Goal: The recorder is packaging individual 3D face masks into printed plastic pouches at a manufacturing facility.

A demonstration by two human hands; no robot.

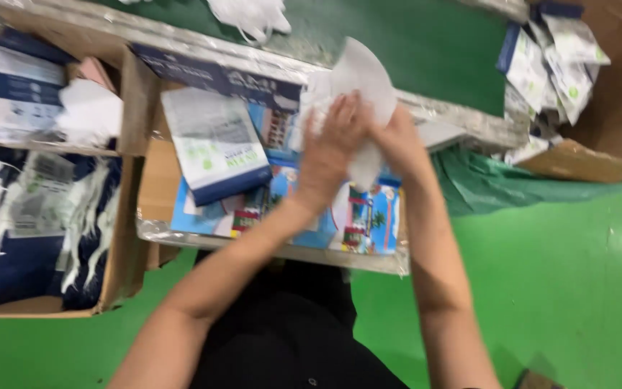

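We see a white face mask (363, 79), folded flat, held up between two bare hands just above a low cardboard tray (158, 184) at the near edge of the bench. The mask is plain white, soft and slightly crumpled, with a rounded upper edge standing clear of the fingers; its lower part is hidden behind the hands, and the picture is blurred, so we cannot tell whether ear loops hang from it.

The left hand (331, 148) has its fingers closed against the front of the mask, pinching it. The right hand (397, 140) grips the mask's right side, thumb and fingers pressed together on the cloth.

In our judgement the thin cloth could crease or slip out, since both hands grip it low and leave the top unsupported; a loose loop could also snag on the fingers.

Under the hands, the tray holds a flat packet (217, 144), white with a dark blue lower edge, lying on bright blue printed sheets (368, 216). To the left stands a cardboard box (113, 281) with more white masks (88, 216) and packets. Beyond the tray runs a green belt (412, 43) with a small heap of white masks (250, 16) on it. At the far right, another carton (592, 162) holds filled packets (563, 57). The floor (563, 288) is bright green.
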